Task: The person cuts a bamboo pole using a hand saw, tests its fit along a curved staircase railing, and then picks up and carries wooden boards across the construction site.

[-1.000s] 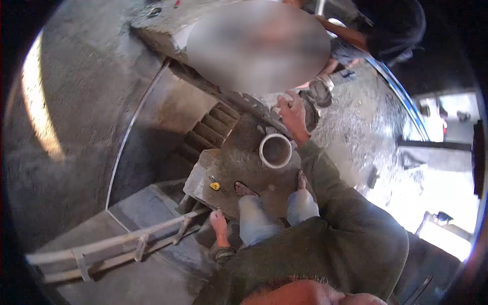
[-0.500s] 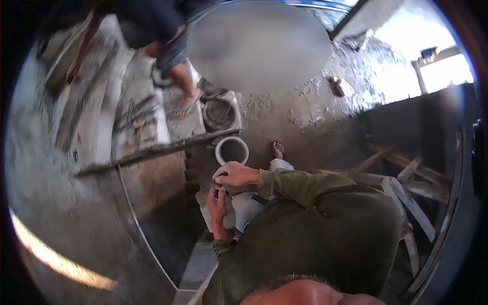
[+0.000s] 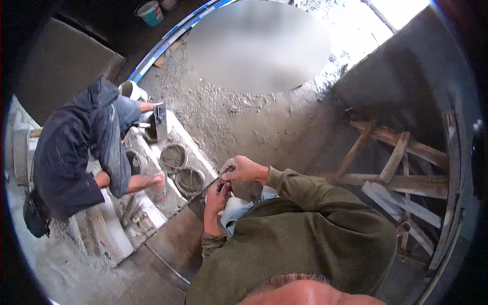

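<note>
The left hand [image 3: 216,200] and right hand [image 3: 245,169] are held close together, fingers curled; whether anything is pinched there cannot be told. Near them, to the left, a tub [image 3: 176,182] is filled with grey mud. Beyond it, a co-worker [image 3: 76,147] is seen bent over.

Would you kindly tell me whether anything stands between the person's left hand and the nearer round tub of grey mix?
Nothing visible blocks the left hand from the nearer round tub of grey mix; the co-worker's sandalled foot is beyond it.
</note>
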A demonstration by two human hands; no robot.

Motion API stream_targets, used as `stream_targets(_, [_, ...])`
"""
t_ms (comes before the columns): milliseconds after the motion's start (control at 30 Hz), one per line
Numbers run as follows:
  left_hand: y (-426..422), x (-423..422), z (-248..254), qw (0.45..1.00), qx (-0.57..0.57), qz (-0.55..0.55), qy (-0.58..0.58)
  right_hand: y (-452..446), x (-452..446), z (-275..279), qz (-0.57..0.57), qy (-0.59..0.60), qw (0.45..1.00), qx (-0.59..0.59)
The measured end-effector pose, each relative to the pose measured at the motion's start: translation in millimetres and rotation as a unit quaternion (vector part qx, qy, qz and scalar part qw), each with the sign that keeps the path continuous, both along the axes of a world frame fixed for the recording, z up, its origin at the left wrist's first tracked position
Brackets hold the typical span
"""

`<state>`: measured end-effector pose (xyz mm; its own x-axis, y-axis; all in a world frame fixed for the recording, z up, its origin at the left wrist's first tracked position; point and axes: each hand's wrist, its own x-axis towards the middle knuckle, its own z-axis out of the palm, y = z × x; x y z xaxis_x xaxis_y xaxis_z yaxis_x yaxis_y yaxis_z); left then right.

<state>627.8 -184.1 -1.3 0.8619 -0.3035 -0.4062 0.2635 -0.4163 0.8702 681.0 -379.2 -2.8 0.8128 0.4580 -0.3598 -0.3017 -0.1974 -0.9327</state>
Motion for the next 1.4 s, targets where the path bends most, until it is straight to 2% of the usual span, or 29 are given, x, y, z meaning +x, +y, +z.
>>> stream_targets(67, [-18.4,34.8,-5.2,1.000,-0.022,0.001,-0.010,-20.9,22.0,-5.0,-0.027,-0.034,0.999,0.004])
stream_targets(167, [-40.0,85.4,0.7,0.998,0.018,-0.059,0.005,-38.0,56.7,-9.6,-0.055,-0.070,0.995,-0.035])
stream_targets(233, [-52.6,114.7,1.6,0.998,0.017,-0.068,-0.003,-49.6,78.9,-7.6,-0.075,-0.142,0.982,-0.104])
stream_targets(333, [-70.9,168.2,-9.6,0.993,0.024,-0.111,-0.023,-66.8,124.3,-17.8,-0.103,-0.165,0.974,-0.117])
stream_targets(400, [-85.6,210.8,-16.2,0.994,-0.009,-0.092,-0.053,-77.9,161.2,-17.9,-0.134,-0.150,0.971,-0.126])
stream_targets(533, [-107.1,328.7,-31.3,0.982,0.046,-0.176,-0.060,-98.3,253.4,-19.0,-0.180,-0.124,0.967,-0.132])
stream_targets(600, [-122.0,389.8,-21.3,0.975,0.021,-0.209,-0.076,-113.4,299.0,-16.1,-0.195,-0.122,0.965,-0.129])
stream_targets(667, [-134.4,448.0,-7.9,0.961,0.055,-0.249,-0.106,-130.7,341.1,-2.9,-0.201,-0.121,0.960,-0.155])
stream_targets(733, [-152.9,502.9,-6.1,0.952,0.060,-0.289,-0.077,-143.7,372.1,-1.0,-0.264,-0.130,0.950,-0.108])
stream_targets(867, [-215.9,602.0,-2.0,0.920,0.060,-0.363,-0.139,-201.1,407.2,-3.2,-0.377,-0.046,0.922,-0.075])
stream_targets(900, [-231.7,625.9,-9.1,0.915,0.067,-0.364,-0.159,-220.5,413.9,-17.0,-0.392,-0.053,0.911,-0.116])
stream_targets(933, [-249.2,648.8,-13.4,0.911,0.074,-0.365,-0.177,-240.6,419.7,2.8,-0.417,-0.017,0.897,-0.144])
stream_targets(1067, [-312.0,720.5,-12.5,0.903,0.084,-0.351,-0.232,-322.9,449.3,-47.4,-0.496,0.025,0.860,-0.118])
stream_targets(1100, [-327.3,734.9,-4.0,0.902,0.120,-0.346,-0.229,-337.6,461.3,-59.5,-0.506,0.013,0.855,-0.113])
stream_targets(1233, [-357.6,801.2,-10.2,0.905,0.208,-0.293,-0.227,-447.2,529.4,-51.8,-0.487,-0.028,0.857,-0.169])
stream_targets(1267, [-365.7,813.8,-11.3,0.902,0.206,-0.305,-0.226,-473.3,546.8,-51.4,-0.467,-0.050,0.861,-0.195])
stream_targets(1333, [-383.4,835.1,-13.6,0.940,0.191,-0.213,-0.188,-524.1,585.9,-41.6,-0.491,-0.054,0.849,-0.189])
stream_targets(1400, [-400.1,863.1,-23.0,0.932,0.209,-0.224,-0.194,-574.8,623.4,-34.0,-0.487,-0.053,0.842,-0.227])
